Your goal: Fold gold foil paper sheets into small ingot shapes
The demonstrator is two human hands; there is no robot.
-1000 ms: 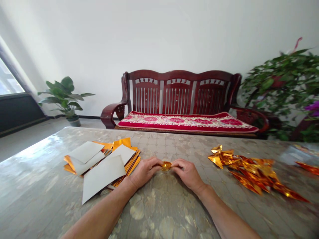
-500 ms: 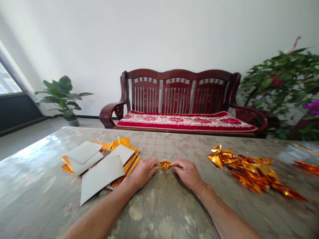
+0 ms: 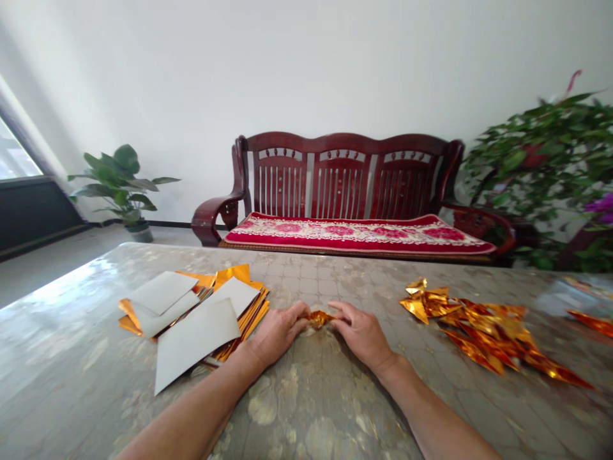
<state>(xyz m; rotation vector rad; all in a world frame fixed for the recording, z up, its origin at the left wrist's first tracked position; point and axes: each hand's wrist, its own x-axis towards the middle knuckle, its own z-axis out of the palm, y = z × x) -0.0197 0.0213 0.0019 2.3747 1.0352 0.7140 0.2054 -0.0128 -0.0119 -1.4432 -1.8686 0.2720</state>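
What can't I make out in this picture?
All in the head view:
- The left end of the gold foil piece: hidden by the left hand's fingers.
- Most lower sheets of the paper pile: covered by the pale sheets on top.
- The clear plastic bag's contents: blurred, cut off by the right edge.
- The purple flowers: blurred, cut off there too.

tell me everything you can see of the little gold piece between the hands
The gold foil piece is small, shiny and orange-gold, apparently metallic paper, creased and folded, with a pointed right tip. It sits crosswise between the two hands, over the patterned table. The left hand pinches and hides its left end; the right hand has thumb and finger parted around the tip, contact unclear. Whether it rests on the table can't be told.
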